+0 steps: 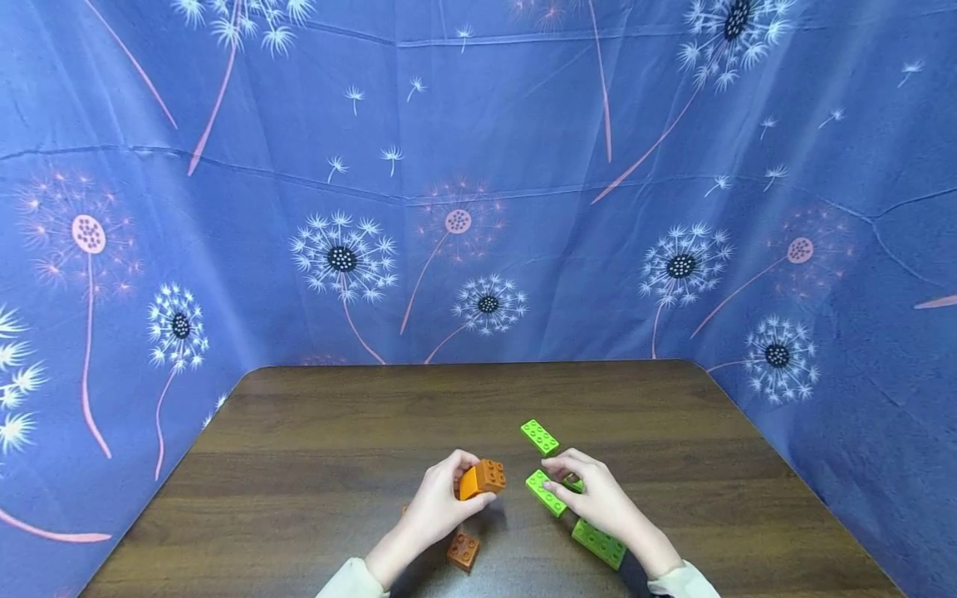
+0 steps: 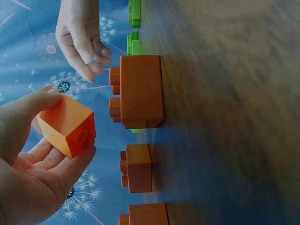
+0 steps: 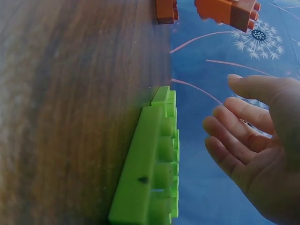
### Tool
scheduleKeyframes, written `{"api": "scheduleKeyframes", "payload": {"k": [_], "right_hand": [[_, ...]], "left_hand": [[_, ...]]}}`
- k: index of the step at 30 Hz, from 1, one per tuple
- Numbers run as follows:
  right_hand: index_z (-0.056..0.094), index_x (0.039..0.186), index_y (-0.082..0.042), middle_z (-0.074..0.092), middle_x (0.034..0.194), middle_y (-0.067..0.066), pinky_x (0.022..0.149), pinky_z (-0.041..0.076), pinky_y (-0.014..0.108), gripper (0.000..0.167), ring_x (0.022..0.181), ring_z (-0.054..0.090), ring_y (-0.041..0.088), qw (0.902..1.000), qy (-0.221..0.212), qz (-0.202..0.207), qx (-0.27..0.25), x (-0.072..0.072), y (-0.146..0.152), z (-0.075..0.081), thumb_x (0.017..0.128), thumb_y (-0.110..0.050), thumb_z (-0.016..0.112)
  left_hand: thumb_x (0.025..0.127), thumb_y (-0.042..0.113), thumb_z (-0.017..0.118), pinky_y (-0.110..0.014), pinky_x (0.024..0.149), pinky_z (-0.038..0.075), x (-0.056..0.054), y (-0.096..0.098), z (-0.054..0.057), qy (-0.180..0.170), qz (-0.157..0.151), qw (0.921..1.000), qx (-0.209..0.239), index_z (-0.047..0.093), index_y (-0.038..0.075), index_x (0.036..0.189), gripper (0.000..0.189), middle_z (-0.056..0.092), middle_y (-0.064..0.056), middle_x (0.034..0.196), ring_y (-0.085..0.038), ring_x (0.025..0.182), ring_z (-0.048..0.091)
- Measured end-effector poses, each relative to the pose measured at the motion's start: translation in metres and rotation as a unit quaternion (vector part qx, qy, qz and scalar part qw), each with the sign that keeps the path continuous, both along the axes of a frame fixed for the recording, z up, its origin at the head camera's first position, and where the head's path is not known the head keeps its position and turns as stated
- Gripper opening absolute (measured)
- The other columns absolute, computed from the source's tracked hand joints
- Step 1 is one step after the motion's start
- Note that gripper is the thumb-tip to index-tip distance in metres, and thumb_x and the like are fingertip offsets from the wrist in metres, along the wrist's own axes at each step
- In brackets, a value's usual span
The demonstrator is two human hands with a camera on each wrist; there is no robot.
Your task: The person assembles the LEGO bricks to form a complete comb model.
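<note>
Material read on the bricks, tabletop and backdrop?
Orange bricks and green bricks: likely molded plastic, smooth with slight sheen; crisp edges, round studs.
Tabletop: wood or wood-look laminate, satin; brown grain, soft reflections.
Backdrop: probably printed fabric, matte; creases.

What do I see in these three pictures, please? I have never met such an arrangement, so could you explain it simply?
There is no machine here: a person works with two bare hands. The widest picture comes from a camera on the head, looking forward and down. The other two come from wrist cameras, left and right; there the table appears turned sideways. On the wooden table lie light green blocks and brownish-orange blocks; a blue dandelion cloth hangs behind. The left hand has an orange piece in its grip, above the table; I cannot tell whether it is one block or two joined. The right hand hovers by the green blocks; its grip is empty.
</note>
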State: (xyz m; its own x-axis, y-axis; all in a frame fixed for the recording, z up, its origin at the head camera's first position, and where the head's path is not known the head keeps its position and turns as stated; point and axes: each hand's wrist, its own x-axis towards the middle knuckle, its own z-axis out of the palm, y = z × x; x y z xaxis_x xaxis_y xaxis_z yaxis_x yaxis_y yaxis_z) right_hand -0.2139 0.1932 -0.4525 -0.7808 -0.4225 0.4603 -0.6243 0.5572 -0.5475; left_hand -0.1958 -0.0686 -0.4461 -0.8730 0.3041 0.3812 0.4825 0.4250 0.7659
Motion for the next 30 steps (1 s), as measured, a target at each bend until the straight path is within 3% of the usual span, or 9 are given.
{"api": "scheduleKeyframes", "payload": {"k": [30], "right_hand": [[0.067,0.103,-0.001,0.065,0.092,0.003,0.068,0.049,0.026,0.027,0.077,0.060,0.014,0.9988,-0.032,-0.024,0.029,0.0026,0.0026,-0.0047,0.080,-0.014,0.073]], "left_hand": [[0.075,0.022,0.079,-0.021,0.059,0.048,0.0000,-0.0001,-0.0011,0.013,-0.004,0.9999,0.009,0.057,0.007,0.099,0.036,0.065,-0.003,0.086,-0.004,0.071,0.057]]}}
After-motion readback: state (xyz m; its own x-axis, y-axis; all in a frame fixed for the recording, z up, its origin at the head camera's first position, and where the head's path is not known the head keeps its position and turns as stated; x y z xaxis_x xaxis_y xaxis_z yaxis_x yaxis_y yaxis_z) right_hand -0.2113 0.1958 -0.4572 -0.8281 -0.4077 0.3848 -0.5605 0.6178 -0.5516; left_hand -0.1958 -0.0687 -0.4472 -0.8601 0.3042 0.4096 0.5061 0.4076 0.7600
